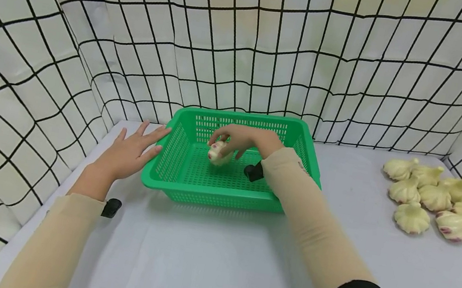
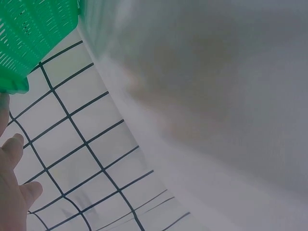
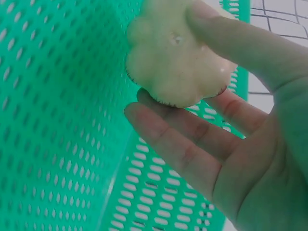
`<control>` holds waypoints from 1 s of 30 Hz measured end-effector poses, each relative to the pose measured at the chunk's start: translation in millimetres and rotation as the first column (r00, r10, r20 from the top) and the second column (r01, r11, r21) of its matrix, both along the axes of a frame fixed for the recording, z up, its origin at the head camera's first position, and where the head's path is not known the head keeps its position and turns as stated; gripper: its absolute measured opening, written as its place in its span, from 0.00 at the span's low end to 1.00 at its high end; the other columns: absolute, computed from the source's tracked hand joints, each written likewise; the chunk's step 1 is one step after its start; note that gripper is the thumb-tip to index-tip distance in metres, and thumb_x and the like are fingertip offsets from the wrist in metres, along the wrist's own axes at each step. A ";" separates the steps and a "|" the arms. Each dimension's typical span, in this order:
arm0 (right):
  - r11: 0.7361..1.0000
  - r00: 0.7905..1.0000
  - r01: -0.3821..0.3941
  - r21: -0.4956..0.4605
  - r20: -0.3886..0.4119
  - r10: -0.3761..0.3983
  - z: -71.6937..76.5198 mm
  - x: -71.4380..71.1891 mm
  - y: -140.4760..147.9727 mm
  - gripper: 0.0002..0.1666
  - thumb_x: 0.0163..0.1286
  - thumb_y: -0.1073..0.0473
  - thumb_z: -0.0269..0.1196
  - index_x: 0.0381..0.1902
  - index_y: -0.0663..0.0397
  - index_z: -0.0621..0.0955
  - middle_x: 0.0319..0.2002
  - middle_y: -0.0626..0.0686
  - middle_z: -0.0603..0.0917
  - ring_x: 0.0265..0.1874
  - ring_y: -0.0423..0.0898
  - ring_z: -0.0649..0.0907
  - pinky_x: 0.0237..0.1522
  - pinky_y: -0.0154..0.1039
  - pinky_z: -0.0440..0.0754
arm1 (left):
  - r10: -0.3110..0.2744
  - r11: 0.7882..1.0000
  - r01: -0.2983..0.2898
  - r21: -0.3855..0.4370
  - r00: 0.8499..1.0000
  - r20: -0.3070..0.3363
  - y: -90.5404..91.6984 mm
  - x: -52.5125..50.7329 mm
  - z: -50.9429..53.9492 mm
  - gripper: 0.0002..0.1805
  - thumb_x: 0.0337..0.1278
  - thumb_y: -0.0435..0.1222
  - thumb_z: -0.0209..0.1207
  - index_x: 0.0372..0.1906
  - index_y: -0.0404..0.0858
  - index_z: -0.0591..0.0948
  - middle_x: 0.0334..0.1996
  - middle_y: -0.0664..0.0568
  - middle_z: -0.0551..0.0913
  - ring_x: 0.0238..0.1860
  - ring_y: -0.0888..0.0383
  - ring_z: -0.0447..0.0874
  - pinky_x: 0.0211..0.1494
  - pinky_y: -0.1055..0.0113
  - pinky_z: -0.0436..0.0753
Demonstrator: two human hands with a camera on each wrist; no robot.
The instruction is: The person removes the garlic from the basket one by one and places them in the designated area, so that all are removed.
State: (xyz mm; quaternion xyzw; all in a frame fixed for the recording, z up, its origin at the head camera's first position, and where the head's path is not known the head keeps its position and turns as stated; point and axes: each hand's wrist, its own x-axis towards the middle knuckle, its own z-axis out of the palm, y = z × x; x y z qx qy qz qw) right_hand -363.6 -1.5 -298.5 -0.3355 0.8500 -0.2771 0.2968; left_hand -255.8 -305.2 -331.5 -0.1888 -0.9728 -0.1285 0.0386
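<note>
A green plastic basket (image 1: 223, 194) with slotted walls stands on the white table. Inside it my right hand (image 1: 238, 138) holds a garlic bulb (image 1: 217, 155) between thumb and fingers. The right wrist view shows the thumb pressed on the pale bulb (image 3: 168, 57) and the fingers below it, with the basket wall (image 3: 53, 120) around. My left hand (image 1: 129, 152) lies spread at the basket's left rim, fingertips touching it. Part of that hand (image 2: 14, 187) shows at the edge of the left wrist view, below the basket corner (image 2: 38, 43).
Several garlic bulbs (image 1: 435, 196) lie in a group on the table at the right. A black wire grid (image 1: 273, 50) with white sheeting behind it encloses the back and both sides. White tabletop (image 1: 203, 260) stretches in front of the basket.
</note>
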 end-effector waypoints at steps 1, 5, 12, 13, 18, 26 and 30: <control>1.000 1.000 0.002 -0.002 -0.009 -0.002 1.5 -0.3 3.4 0.27 0.75 0.64 0.64 0.70 0.54 0.76 0.68 0.59 0.71 0.63 0.56 0.74 0.52 0.51 0.85 | 0.000 1.000 0.000 0.000 1.000 0.000 0.1 -0.3 0.4 0.34 0.82 0.56 0.38 0.84 0.48 0.53 0.81 0.45 0.54 0.82 0.39 0.34 0.75 0.30 0.31; 1.000 0.999 0.008 -0.011 -0.034 -0.008 7.0 -1.2 15.4 0.26 0.75 0.63 0.64 0.69 0.51 0.77 0.67 0.58 0.71 0.62 0.56 0.74 0.53 0.55 0.84 | 0.003 1.000 -0.003 -0.001 1.000 0.002 0.1 -0.4 1.2 0.34 0.82 0.56 0.38 0.84 0.48 0.53 0.81 0.45 0.54 0.82 0.39 0.34 0.75 0.30 0.31; 1.000 0.992 -0.005 -0.005 -0.124 0.004 16.1 1.3 34.6 0.24 0.76 0.61 0.63 0.67 0.48 0.78 0.67 0.55 0.73 0.61 0.52 0.75 0.51 0.52 0.84 | -0.002 1.000 0.002 0.001 1.000 0.002 0.8 -1.1 1.8 0.35 0.82 0.56 0.38 0.84 0.48 0.53 0.81 0.45 0.53 0.82 0.39 0.34 0.75 0.30 0.30; 1.000 0.990 -0.008 -0.009 -0.138 0.007 17.7 2.2 36.9 0.24 0.76 0.61 0.63 0.68 0.49 0.77 0.66 0.55 0.73 0.60 0.51 0.75 0.50 0.51 0.85 | -0.002 1.000 0.002 0.000 1.000 0.002 0.8 -1.0 2.0 0.35 0.82 0.56 0.38 0.84 0.48 0.53 0.81 0.45 0.53 0.82 0.39 0.34 0.75 0.30 0.30; 0.998 0.982 -0.026 -0.059 -0.190 0.014 24.6 7.5 47.4 0.25 0.76 0.62 0.62 0.69 0.54 0.76 0.65 0.55 0.75 0.53 0.51 0.78 0.47 0.48 0.83 | 0.002 1.000 -0.002 -0.006 1.000 0.000 0.6 -0.6 3.0 0.35 0.82 0.56 0.37 0.84 0.48 0.53 0.81 0.45 0.54 0.82 0.39 0.34 0.74 0.30 0.31; 0.988 0.975 -0.018 -0.151 -0.220 -0.016 22.6 13.5 62.2 0.25 0.74 0.63 0.65 0.67 0.53 0.77 0.67 0.56 0.73 0.57 0.53 0.79 0.55 0.46 0.81 | 0.002 1.000 -0.002 -0.015 1.000 0.002 0.6 -1.0 2.8 0.35 0.82 0.57 0.37 0.83 0.48 0.53 0.81 0.44 0.54 0.81 0.38 0.34 0.74 0.29 0.31; 0.976 0.978 0.013 -0.216 -0.203 -0.058 23.8 17.0 69.5 0.25 0.71 0.63 0.69 0.64 0.51 0.79 0.65 0.54 0.74 0.55 0.55 0.81 0.54 0.47 0.82 | -0.001 1.000 0.001 -0.013 1.000 0.001 0.8 -1.2 2.3 0.35 0.82 0.57 0.37 0.83 0.47 0.53 0.81 0.44 0.54 0.81 0.39 0.34 0.74 0.29 0.31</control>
